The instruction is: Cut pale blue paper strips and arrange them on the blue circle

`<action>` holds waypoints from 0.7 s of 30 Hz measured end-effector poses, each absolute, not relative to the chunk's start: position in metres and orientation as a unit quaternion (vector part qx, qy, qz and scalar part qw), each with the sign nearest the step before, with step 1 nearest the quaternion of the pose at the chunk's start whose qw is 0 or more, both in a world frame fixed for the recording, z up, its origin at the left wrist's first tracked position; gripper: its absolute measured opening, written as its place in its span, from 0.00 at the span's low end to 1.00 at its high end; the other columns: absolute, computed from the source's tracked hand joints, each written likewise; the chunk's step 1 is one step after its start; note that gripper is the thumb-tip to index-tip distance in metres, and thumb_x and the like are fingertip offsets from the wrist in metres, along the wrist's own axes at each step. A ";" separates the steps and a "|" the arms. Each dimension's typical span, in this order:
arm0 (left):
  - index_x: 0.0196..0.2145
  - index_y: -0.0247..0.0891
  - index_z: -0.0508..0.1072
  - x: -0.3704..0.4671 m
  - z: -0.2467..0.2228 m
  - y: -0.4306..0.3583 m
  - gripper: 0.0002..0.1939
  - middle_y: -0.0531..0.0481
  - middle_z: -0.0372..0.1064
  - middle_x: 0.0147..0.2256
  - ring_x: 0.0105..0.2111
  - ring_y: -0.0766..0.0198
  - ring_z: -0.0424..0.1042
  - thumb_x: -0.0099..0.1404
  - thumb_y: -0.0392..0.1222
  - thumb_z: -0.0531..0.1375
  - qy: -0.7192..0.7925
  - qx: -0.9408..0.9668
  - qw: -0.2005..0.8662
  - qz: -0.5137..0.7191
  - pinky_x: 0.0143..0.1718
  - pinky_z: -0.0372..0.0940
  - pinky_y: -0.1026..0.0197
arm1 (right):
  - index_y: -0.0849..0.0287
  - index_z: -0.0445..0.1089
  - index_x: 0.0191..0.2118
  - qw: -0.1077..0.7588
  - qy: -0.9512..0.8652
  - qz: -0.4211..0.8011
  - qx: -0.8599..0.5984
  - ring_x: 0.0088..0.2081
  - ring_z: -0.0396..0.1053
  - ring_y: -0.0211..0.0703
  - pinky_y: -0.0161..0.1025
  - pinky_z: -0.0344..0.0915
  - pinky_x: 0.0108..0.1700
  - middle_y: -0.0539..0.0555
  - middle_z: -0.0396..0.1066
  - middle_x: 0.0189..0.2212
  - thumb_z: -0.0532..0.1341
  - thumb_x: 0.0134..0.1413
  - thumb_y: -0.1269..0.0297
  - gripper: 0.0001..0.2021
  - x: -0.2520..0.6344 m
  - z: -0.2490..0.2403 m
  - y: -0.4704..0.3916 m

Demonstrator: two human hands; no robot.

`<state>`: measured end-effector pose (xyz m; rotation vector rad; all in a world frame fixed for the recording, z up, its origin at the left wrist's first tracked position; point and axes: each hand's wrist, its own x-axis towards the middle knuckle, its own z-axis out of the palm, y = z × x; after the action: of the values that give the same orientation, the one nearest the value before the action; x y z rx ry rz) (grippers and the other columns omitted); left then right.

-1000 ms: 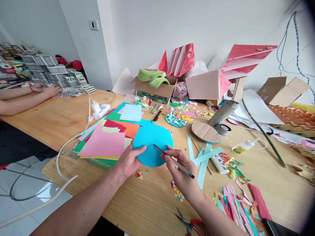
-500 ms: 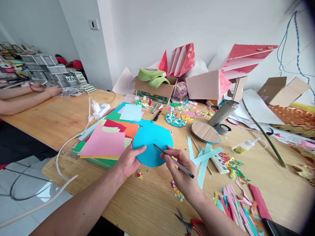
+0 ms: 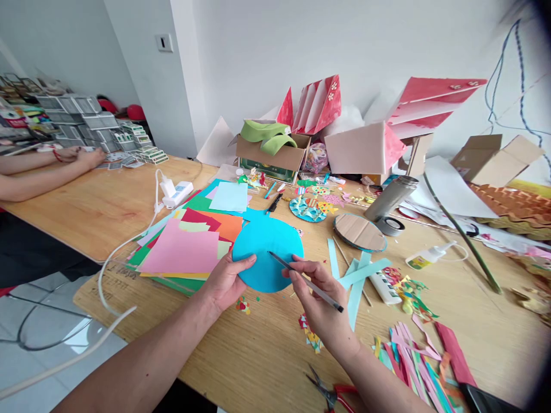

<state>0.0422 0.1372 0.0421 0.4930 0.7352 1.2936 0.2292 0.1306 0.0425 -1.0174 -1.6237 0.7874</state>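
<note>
One plain, round, bright-blue disc (image 3: 264, 244) fills the left grip (image 3: 226, 281); the right grip (image 3: 328, 315) pinches a pen (image 3: 316, 288).

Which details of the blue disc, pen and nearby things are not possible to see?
In the head view:
Blue disc: underside faces away.
Left hand: fingers beneath, hidden by the disc.
Pen: tip contact too small to judge.
Red-handled tool: cut off by bottom edge.
Table writing: too small to read.

This is a craft workroom: paper (image 3: 181, 249), strips (image 3: 365, 273), glue (image 3: 426, 257) and pliers (image 3: 330, 396) lie on a wooden table (image 3: 258, 355).
</note>
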 end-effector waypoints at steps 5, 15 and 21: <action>0.55 0.35 0.70 0.041 0.041 0.139 0.29 0.37 0.74 0.50 0.53 0.46 0.71 0.55 0.33 0.68 0.345 0.170 0.704 0.598 0.55 0.64 0.45 | 0.52 0.70 0.42 0.614 -0.604 0.291 -0.417 0.39 0.76 0.48 0.45 0.72 0.41 0.53 0.77 0.35 0.61 0.60 0.60 0.06 0.232 0.063 0.129; 0.49 0.32 0.75 0.040 0.040 0.138 0.21 0.37 0.75 0.48 0.52 0.45 0.71 0.55 0.33 0.66 0.362 0.189 0.721 0.559 0.54 0.66 0.45 | 0.54 0.68 0.44 0.516 -0.661 0.282 -0.466 0.42 0.72 0.47 0.43 0.69 0.41 0.56 0.74 0.43 0.60 0.60 0.57 0.10 0.250 0.063 0.153; 0.48 0.31 0.75 0.038 0.038 0.136 0.22 0.36 0.76 0.46 0.49 0.45 0.73 0.54 0.35 0.68 0.370 0.235 0.746 0.501 0.52 0.66 0.45 | 0.57 0.70 0.38 0.491 -0.632 0.365 -0.477 0.30 0.67 0.40 0.38 0.65 0.30 0.52 0.71 0.31 0.66 0.51 0.54 0.13 0.255 0.065 0.163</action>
<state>0.0376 0.1356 0.0381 0.5145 0.8100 1.0971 0.2550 0.1625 0.0646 -1.1572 -1.5333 0.8853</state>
